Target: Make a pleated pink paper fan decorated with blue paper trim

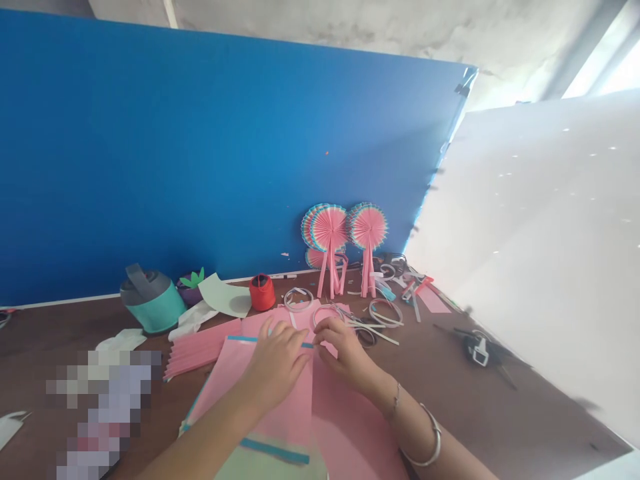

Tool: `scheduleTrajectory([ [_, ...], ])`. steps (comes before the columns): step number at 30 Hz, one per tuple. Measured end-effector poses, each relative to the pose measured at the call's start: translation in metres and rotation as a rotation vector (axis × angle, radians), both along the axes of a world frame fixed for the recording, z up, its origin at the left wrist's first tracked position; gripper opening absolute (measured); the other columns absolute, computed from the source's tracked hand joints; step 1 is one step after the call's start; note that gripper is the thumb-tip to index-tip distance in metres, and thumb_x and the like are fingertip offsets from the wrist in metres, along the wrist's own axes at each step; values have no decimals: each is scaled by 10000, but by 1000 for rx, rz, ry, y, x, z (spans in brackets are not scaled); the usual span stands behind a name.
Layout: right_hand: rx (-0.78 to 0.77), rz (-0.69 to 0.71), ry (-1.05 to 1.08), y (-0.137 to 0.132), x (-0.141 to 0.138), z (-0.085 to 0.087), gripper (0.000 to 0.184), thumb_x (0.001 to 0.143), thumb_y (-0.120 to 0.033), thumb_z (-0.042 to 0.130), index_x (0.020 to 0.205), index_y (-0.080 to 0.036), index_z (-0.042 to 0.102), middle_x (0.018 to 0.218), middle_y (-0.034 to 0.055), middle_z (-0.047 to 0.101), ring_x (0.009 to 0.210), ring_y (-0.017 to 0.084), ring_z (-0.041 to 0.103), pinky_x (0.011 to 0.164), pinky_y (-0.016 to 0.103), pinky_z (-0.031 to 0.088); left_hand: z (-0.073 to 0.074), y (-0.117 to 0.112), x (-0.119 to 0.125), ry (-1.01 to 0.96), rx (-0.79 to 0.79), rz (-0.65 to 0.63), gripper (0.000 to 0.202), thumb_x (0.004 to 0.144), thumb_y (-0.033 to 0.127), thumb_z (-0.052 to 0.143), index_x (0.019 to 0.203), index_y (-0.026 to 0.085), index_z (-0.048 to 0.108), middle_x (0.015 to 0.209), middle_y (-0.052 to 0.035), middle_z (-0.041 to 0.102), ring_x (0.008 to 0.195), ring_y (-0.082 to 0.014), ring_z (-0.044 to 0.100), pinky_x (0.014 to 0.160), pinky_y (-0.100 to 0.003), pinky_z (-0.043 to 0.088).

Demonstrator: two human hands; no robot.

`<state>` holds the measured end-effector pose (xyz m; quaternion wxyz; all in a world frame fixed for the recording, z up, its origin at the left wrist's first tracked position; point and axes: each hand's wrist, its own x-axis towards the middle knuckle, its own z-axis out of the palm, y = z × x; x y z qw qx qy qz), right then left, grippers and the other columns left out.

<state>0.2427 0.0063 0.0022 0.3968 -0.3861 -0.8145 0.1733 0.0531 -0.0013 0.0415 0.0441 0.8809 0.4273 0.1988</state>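
Note:
A pink paper sheet (pixel 250 380) with blue strips along its edges lies before me. My left hand (pixel 279 360) rests on its upper part, fingers spread over the top edge. My right hand (pixel 345 347) is closed at the top right corner, thumb and fingertips pinched at the end of the blue strip (pixel 307 345). Fingers partly hide that strip. Beneath are more pink paper (pixel 355 427) and a pale green sheet (pixel 270 467). To the left, a pleated pink paper (pixel 203 350) lies on the table.
Pink pleated paper fans (pixel 330 228) lean by the blue partition (pixel 200 147). A teal-and-grey container (pixel 155 307), a red spool-like object (pixel 262 292), coiled strips (pixel 385 312) and a dark cable bundle with a white piece (pixel 480 350) lie on the brown table (pixel 450 413).

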Motion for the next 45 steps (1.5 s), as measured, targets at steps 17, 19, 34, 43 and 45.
scheduleTrajectory([
  [17, -497, -191, 373, 2, -10, -6, 138, 772, -269, 572, 671, -179, 603, 761, 16, 596, 750, 154, 545, 650, 257, 393, -13, 8, 19, -69, -45, 91, 243, 858, 156, 405, 719, 209, 597, 722, -22, 656, 747, -202, 575, 776, -367, 364],
  [19, -447, -263, 378, 8, -5, -9, 191, 797, -293, 546, 648, -180, 588, 684, 3, 570, 694, 148, 524, 632, 255, 385, -14, 10, 18, -122, -117, 137, 233, 861, 204, 421, 719, 208, 605, 731, -26, 665, 737, -201, 582, 708, -321, 367],
  [34, -251, -828, -311, 33, 62, -11, 187, 771, -162, 542, 668, -197, 695, 1043, 102, 587, 1020, 285, 447, 787, 390, 349, -44, 5, 68, -58, -203, -89, 266, 909, 178, 406, 922, 211, 670, 927, -59, 660, 935, -219, 571, 809, -352, 408],
  [43, -326, -832, -331, 37, 64, -22, 120, 676, -171, 607, 731, -195, 710, 1170, 111, 570, 1092, 303, 450, 842, 422, 337, -47, -3, 79, 297, -54, -194, 263, 827, -6, 402, 938, 146, 586, 831, -82, 634, 816, -231, 595, 711, -351, 441],
  [45, -338, -844, -331, 36, 63, -23, 133, 667, -130, 583, 684, -189, 702, 1153, 117, 584, 1094, 311, 453, 829, 437, 335, -47, -8, 79, 310, -62, -180, 296, 794, -36, 390, 937, 135, 585, 844, -99, 637, 817, -242, 597, 711, -360, 447],
])
